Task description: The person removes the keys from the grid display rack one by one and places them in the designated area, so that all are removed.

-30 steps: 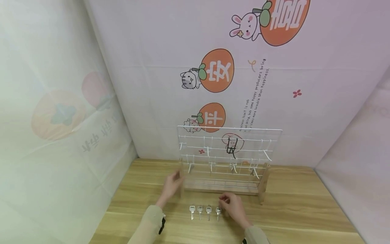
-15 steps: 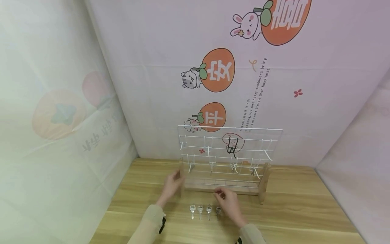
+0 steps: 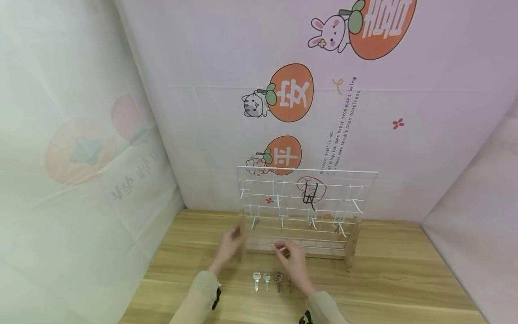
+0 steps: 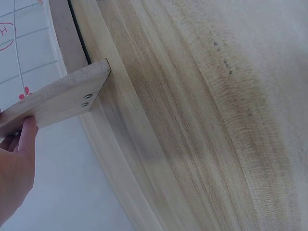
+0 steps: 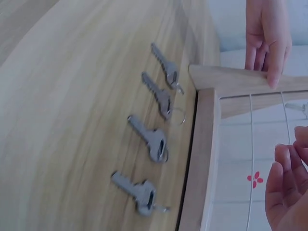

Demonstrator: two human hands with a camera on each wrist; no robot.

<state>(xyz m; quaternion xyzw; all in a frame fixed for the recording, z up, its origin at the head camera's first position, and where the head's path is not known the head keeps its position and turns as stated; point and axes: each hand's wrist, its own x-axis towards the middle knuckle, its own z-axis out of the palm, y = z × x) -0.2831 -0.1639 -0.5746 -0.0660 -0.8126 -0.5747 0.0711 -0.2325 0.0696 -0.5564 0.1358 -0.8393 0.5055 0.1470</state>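
Observation:
My left hand (image 3: 229,245) grips the wooden side upright (image 4: 57,91) of a white wire display rack (image 3: 306,171). The left wrist view shows its fingers against the board. My right hand (image 3: 294,263) is raised in front of the rack's lower part, its thumb and fingers drawn together at the tips; I cannot tell whether they pinch something small. In the right wrist view that hand (image 5: 288,187) overlaps the wire grid. Below it, several silver keys (image 5: 156,144) with small rings lie in a row on the wooden table, bows towards the rack.
White hooks (image 3: 356,206) stick out from the grid in two rows, and one black hook (image 3: 309,195) sits in the upper row. Small metal keys (image 3: 337,227) hang from some lower hooks. Printed cloth walls (image 3: 218,135) surround the wooden tabletop (image 3: 388,270).
My right hand has moved left and up, from beside the rightmost key to the front of the rack. The left hand has kept its hold on the upright.

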